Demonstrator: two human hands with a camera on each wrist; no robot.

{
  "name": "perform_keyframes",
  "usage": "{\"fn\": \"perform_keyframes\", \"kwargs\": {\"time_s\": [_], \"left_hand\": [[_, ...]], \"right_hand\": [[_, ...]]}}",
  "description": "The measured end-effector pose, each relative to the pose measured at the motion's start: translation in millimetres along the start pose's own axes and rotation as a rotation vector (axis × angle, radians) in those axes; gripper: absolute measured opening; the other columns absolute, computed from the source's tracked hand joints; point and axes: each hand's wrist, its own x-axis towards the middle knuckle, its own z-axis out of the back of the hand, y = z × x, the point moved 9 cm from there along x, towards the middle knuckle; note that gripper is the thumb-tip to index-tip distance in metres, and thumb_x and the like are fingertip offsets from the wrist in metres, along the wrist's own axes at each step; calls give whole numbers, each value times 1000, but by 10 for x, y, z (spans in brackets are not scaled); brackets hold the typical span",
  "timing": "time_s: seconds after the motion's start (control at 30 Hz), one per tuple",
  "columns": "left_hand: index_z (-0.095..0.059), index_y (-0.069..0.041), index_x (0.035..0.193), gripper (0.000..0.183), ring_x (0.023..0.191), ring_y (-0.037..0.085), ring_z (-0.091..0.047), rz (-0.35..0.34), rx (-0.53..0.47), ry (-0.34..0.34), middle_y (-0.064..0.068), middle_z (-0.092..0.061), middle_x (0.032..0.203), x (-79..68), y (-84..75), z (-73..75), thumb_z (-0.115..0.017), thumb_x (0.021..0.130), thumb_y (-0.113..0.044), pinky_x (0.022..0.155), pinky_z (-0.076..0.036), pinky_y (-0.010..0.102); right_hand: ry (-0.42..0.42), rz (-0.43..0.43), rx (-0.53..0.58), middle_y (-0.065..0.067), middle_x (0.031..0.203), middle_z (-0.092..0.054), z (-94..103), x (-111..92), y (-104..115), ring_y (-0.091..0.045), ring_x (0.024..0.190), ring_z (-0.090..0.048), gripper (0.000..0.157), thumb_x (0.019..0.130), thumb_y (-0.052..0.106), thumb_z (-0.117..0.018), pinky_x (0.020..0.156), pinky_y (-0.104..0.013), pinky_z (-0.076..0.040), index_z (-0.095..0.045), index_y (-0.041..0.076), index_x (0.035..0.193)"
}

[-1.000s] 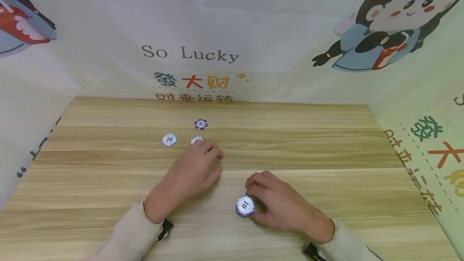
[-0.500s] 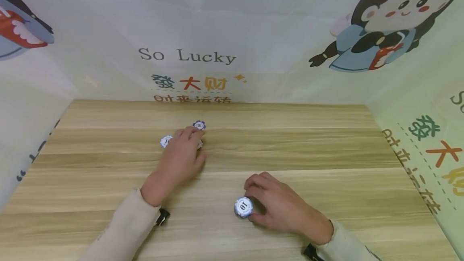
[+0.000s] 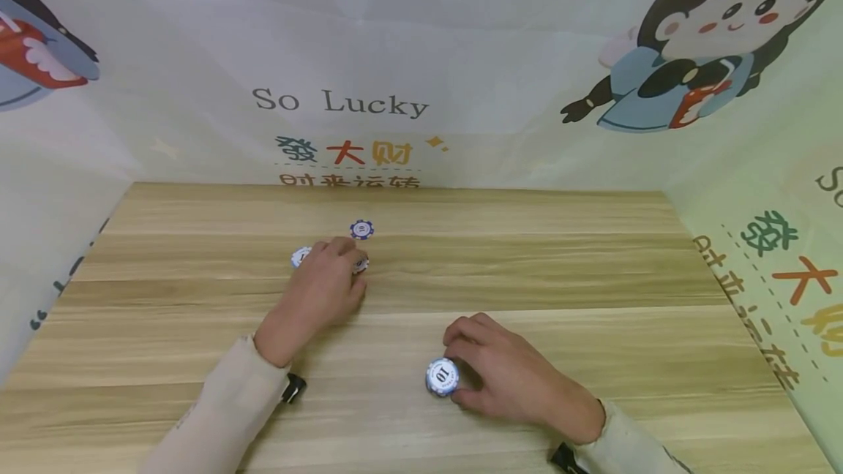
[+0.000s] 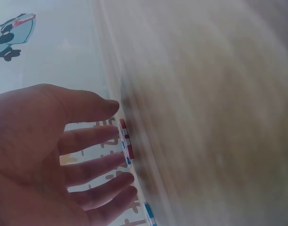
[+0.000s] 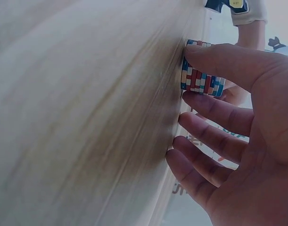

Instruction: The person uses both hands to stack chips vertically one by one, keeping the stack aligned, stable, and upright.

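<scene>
My left hand [image 3: 317,280] reaches over a red-and-white poker chip [image 3: 361,263] on the wooden table, covering part of it. In the left wrist view its fingers are stretched out, fingertips right at that red-edged chip [image 4: 127,141]. Partly behind the same hand lies a white "10" chip [image 3: 299,257] with a light-blue edge. Just beyond the fingers is a dark-blue chip [image 3: 361,230]. Nearer the front, my right hand [image 3: 507,371] holds an upright stack of poker chips [image 3: 442,377] between thumb and index finger. Edges in blue, red and white show on the stack [image 5: 198,80] in the right wrist view.
A printed cloth wall [image 3: 500,93] stands along the far edge of the wooden table [image 3: 560,254], with more cloth at both sides. Black straps [image 3: 293,388] show at the cuffs of both light sleeves.
My left hand has moved left over the red-and-white chip, then drawn back slightly, uncovering the dark-blue chip. My right hand and the stack have stayed in place.
</scene>
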Motion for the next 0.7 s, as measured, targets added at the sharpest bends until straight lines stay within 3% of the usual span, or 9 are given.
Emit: {"fn": "perform_keyframes", "kwargs": {"time_s": [0.33, 0.57, 0.7], "left_hand": [[-77, 2, 122, 25, 116, 45, -65, 0, 9, 8, 24, -70, 127, 7, -11, -7, -76, 100, -9, 104, -53, 56], [-76, -4, 104, 8, 96, 40, -65, -29, 26, -26, 19, -70, 109, -5, -44, 10, -79, 98, -9, 88, -57, 52], [-74, -5, 97, 8, 88, 37, -63, -26, 32, -17, 16, -68, 102, -2, -51, 0, -80, 98, -9, 83, -56, 50]], "right_hand": [[-8, 13, -12, 0, 125, -66, 4, 1, 3, -18, 114, -60, 36, 80, 22, -96, 95, -34, -57, -77, 10, 108], [3, 1, 4, 1, 124, -66, 12, 1, 6, -17, 113, -60, 35, 80, 21, -96, 94, -33, -57, -78, 10, 107], [8, -4, 3, 1, 124, -66, 10, 1, 6, -17, 113, -60, 35, 80, 21, -96, 94, -34, -57, -78, 10, 108]]}}
